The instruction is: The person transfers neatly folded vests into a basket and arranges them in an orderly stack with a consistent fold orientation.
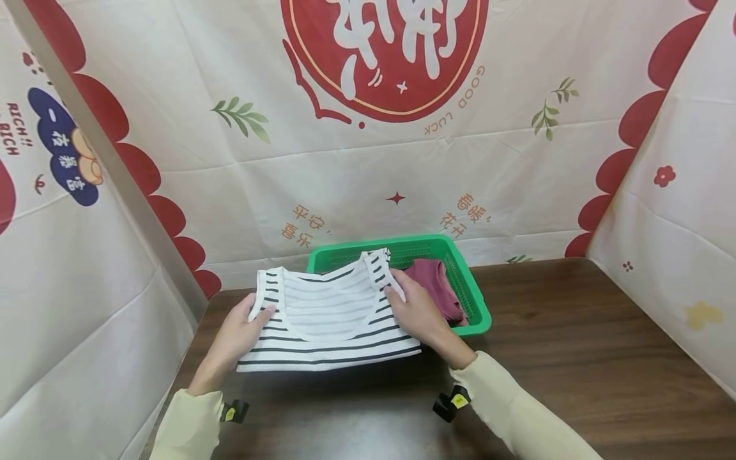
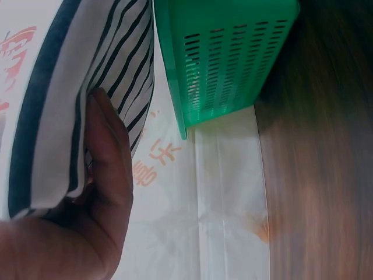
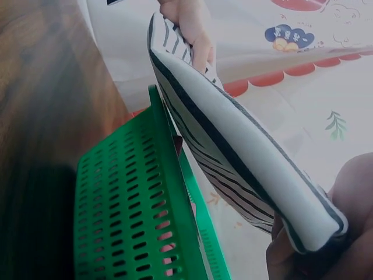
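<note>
A white tank top (image 1: 328, 348) with black stripes, folded into a flat bundle, is held up by both hands at the near side of a green plastic basket (image 1: 474, 313). My left hand (image 1: 240, 329) grips its left side, thumb on top and fingers beneath. On the opposite side my right hand (image 1: 420, 310) pinches the shirt near the shoulder strap, thumb on top. In the right wrist view the folded edge of the tank top (image 3: 233, 128) passes above the basket rim. A dark pink garment (image 1: 428, 281) lies in the basket, partly hidden behind the shirt and right hand.
The basket stands on a dark wooden table (image 1: 552, 358) near the back cloth. Printed white cloth (image 1: 368, 172) hangs behind and at both sides. Dark bands with yellow tags (image 1: 459, 400) show at both wrists, beside pale yellow sleeves (image 1: 517, 412).
</note>
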Demonstrator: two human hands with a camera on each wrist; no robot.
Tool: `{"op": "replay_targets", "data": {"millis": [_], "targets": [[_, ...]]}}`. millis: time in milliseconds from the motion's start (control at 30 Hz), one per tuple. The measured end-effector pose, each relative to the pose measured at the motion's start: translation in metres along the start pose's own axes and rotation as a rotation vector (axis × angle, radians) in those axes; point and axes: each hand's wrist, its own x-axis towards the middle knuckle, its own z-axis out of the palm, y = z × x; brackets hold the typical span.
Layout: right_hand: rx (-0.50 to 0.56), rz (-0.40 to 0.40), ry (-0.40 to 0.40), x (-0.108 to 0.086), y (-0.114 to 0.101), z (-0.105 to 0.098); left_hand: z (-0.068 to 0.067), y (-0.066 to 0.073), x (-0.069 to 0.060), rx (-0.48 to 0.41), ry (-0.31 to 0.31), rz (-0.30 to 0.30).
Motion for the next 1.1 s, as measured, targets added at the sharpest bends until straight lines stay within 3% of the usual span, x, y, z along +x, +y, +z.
{"op": "replay_targets", "data": {"millis": [400,600,867,1100], "targets": [[-0.026,0.013,0.022,0.007,0.011,-0.014,0.013,0.009,0.014,-0.06,-0.017,-0.012],[-0.082,0.015,0.035,0.012,0.016,-0.024,0.02,0.017,0.02,-0.104,-0.036,0.011],[-0.038,0.119,-0.04,0.024,0.022,-0.041,0.033,0.026,0.032,-0.133,-0.048,0.008],[-0.001,0.165,-0.045,0.032,0.034,-0.049,0.043,0.032,0.041,-0.133,-0.043,0.01]]}}
